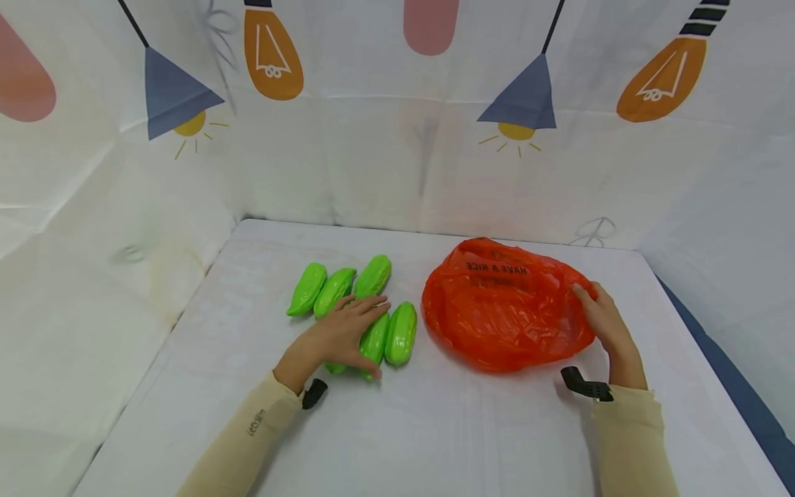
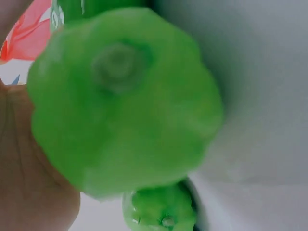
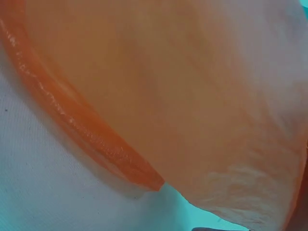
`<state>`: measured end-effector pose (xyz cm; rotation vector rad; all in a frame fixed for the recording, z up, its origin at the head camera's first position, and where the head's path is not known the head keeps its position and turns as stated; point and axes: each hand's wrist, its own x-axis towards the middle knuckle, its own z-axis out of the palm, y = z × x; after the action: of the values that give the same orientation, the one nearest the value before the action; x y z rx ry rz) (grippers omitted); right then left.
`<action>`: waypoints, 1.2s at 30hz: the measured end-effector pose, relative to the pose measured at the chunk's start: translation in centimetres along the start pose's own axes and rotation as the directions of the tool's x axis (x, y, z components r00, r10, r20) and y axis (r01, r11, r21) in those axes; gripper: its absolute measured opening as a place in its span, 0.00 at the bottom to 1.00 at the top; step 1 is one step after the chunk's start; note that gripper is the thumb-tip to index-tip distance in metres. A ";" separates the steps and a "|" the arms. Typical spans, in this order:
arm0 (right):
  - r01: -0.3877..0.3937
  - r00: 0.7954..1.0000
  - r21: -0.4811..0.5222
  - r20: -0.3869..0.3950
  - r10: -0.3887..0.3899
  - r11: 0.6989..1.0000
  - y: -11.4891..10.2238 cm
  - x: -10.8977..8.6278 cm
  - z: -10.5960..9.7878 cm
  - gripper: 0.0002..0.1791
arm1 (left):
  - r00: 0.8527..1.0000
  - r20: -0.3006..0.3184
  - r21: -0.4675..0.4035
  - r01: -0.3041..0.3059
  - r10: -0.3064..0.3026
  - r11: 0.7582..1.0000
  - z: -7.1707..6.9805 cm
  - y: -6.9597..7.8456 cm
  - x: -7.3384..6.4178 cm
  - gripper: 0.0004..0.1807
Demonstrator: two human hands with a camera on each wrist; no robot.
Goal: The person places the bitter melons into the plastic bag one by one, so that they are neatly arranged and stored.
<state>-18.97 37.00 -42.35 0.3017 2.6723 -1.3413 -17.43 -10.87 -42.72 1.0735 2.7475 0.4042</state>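
Note:
Several shiny green bitter melons lie in a group on the white table. Three form a back row, including the leftmost bitter melon (image 1: 307, 288); another bitter melon (image 1: 401, 334) lies at the right. My left hand (image 1: 348, 331) reaches over the group with fingers spread and thumb apart, partly hiding some of them. Close up in the left wrist view, the stem end of a bitter melon (image 2: 125, 125) sits beside the palm. On the right, a puffed-out red plastic bag (image 1: 503, 310) rests on the table, and my right hand (image 1: 605, 321) pinches its right edge.
The white tabletop (image 1: 435, 435) extends in front of the bag and the melons. Behind it hangs a white sheet (image 1: 373, 166) printed with lamps and bulbs, and more sheeting closes in at the sides.

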 end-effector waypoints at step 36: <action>0.018 0.999 0.022 0.044 -0.018 1.000 0.4 0.1 -0.2 0.42 | 0.999 0.033 -0.054 0.029 -0.027 0.998 -0.4 0.4 -0.2 0.70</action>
<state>-19.01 37.40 -42.53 0.2477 2.6322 -1.3659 -17.15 -10.79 -42.25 1.0182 2.7037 0.4502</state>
